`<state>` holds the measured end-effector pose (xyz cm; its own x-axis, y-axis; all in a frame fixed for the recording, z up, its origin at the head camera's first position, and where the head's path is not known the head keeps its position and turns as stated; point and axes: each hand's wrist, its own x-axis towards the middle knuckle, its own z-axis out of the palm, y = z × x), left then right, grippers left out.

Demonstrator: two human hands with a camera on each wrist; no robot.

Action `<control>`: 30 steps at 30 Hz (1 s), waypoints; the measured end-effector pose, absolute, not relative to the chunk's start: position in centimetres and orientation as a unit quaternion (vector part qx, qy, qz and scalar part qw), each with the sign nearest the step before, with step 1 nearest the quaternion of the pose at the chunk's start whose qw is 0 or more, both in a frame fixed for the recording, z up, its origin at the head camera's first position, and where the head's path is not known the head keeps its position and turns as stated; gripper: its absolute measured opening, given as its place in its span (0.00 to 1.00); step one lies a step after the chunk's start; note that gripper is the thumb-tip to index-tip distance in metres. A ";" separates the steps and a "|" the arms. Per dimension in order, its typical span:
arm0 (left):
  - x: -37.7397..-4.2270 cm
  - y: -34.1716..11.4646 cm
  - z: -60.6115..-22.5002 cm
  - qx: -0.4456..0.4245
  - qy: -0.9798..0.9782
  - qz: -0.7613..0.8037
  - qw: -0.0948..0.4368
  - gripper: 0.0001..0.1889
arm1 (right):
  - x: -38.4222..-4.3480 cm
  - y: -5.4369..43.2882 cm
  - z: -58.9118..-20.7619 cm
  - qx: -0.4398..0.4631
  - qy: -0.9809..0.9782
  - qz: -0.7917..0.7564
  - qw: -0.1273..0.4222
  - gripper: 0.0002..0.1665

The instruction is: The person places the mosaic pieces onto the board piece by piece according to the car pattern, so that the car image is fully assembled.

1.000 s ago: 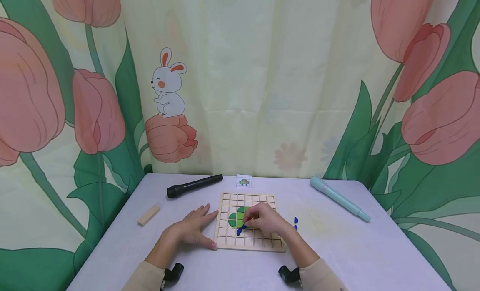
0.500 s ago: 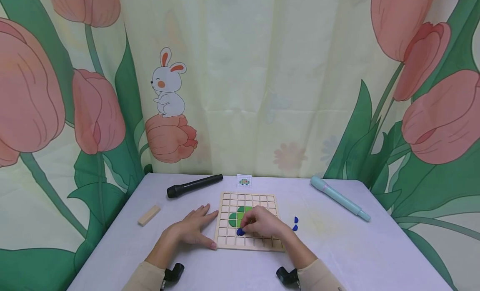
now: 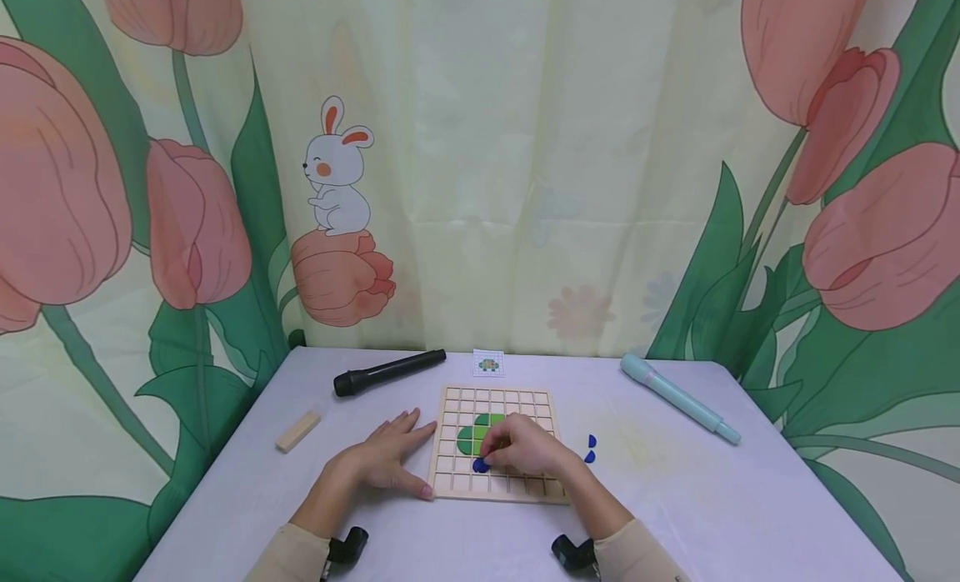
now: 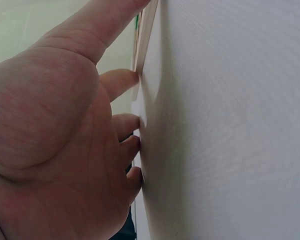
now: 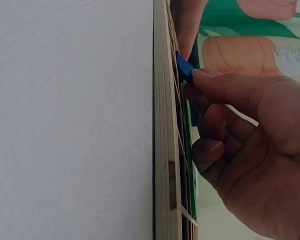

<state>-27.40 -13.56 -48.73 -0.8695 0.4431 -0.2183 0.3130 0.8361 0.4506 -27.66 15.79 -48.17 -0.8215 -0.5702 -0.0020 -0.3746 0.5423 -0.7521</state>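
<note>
The wooden grid board lies on the white table, with dark and light green pieces set in its middle. My right hand is over the board and pinches a small blue half-round piece between thumb and forefinger, low against the grid. In the head view, blue shows just below the green pieces; the fingers partly cover it. My left hand rests on the table with fingers spread, its thumb and forefinger touching the board's left edge. Part of the board is hidden under my right hand.
Two blue half-round pieces lie right of the board. A small pattern card is behind it. A black microphone-shaped stick and a wooden block lie left, a light-blue pen-shaped stick right.
My right hand has shifted slightly left and down, and the blue piece in its fingers has come flat beside the other blue at the grid. My left hand has not moved.
</note>
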 end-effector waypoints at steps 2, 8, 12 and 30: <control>-27.4 -13.6 -48.7 0.200 0.945 0.204 0.159 0.60 | -27.6 15.8 -48.2 -0.272 0.869 -0.394 0.124 0.05; -27.3 -13.6 -48.6 0.204 0.945 0.203 0.158 0.59 | -27.6 15.8 -48.1 -0.270 0.870 -0.393 0.121 0.05; -27.4 -13.7 -48.6 0.206 0.945 0.201 0.157 0.59 | -27.5 15.8 -48.1 -0.266 0.873 -0.391 0.120 0.05; -27.4 -13.7 -48.6 0.211 0.944 0.199 0.157 0.60 | -27.3 15.8 -47.9 -0.261 0.880 -0.380 0.118 0.06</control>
<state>-27.43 -13.70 -48.60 -0.8613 0.4615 -0.2126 0.3363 0.8314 0.4424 -27.28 15.77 -47.86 -0.8362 -0.5484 -0.0105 -0.3683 0.5755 -0.7302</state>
